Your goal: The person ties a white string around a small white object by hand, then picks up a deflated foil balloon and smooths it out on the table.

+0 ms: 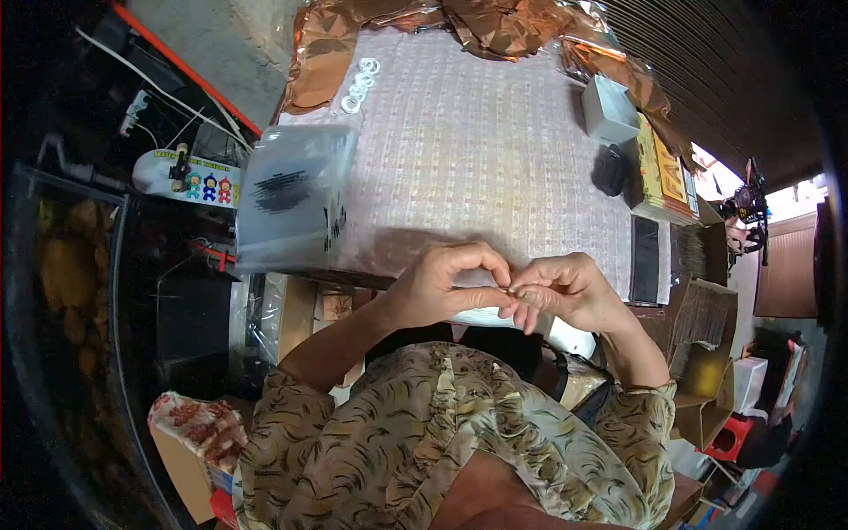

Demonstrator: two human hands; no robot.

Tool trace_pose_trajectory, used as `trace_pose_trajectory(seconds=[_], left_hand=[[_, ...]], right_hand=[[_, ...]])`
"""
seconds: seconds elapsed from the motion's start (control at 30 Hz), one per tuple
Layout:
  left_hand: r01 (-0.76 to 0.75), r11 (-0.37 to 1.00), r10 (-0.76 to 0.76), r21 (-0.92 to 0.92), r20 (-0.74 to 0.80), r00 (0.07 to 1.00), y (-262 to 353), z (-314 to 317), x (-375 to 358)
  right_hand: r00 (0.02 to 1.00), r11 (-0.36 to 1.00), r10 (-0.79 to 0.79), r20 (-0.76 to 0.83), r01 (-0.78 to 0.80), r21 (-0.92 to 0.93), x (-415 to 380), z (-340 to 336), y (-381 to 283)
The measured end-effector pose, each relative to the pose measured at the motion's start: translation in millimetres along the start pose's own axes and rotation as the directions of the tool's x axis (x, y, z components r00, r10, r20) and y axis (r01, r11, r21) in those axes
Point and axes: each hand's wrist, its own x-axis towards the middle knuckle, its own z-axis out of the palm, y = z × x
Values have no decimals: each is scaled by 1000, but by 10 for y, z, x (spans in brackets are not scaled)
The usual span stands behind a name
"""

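My left hand (pixel 455 278) and my right hand (pixel 565 291) meet in front of my chest, at the near edge of the table (pixel 459 159). The thumb and fingertips of each are pinched together, and the tips touch or nearly touch. Whatever lies between them is too small or too hidden to make out. To the left of my hands, a clear plastic container (pixel 269 234) holds a pile of thin black pieces, with more black strips by its right side. Farther back lie several white rings (pixel 358 86) in a row.
Copper-coloured foil (pixel 331 53) lines the table's far edge. At the right stand a white box (pixel 609 110), a small black object (pixel 610 170) and a yellow box (pixel 658 168). Cardboard boxes (pixel 702 353) are stacked beside my right arm. A dark glass-sided tank (pixel 71 291) stands at the left.
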Motion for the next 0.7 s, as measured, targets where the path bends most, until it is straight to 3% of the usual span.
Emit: trace_pose_trajectory(seconds=[0.07, 0.3, 0.4, 0.47, 0.53, 0.57, 0.6, 0.63, 0.67, 0.7], left_hand=[[31, 999, -31, 25, -3, 1000, 9, 5, 1], [-150, 980, 134, 131, 120, 984, 46, 79, 43], [-219, 958, 187, 188, 171, 967, 114, 55, 58], [-250, 943, 202, 220, 216, 955, 74, -8, 44], [-142, 934, 110, 327, 115, 987, -90, -141, 16], [-48, 803, 6, 594, 72, 997, -117, -358, 31], [68, 756, -35, 651, -64, 997, -221, -589, 94], [275, 736, -95, 619, -307, 947, -244, -766, 251], [19, 520, 234, 854, -163, 958, -491, -1108, 355], [109, 537, 224, 837, -265, 938, -524, -1392, 496]], right_hand=[[999, 1000, 4, 53, -4, 11, -17, -10, -15], [996, 999, 21, 85, -17, -45, -102, 24, -23], [999, 999, -37, 2, 38, -15, -166, 36, 35], [875, 947, -322, -362, 298, -123, -199, 23, 32], [755, 891, -454, -473, 375, -256, -193, -53, 67], [711, 864, -502, -493, 392, -316, -209, -122, 77], [692, 868, -496, -524, 385, -313, -231, -174, 103], [693, 869, -495, -525, 386, -310, -238, -228, 163], [680, 875, -484, -551, 355, -330, -229, -282, 252], [663, 879, -475, -579, 325, -349, -203, -314, 321]])
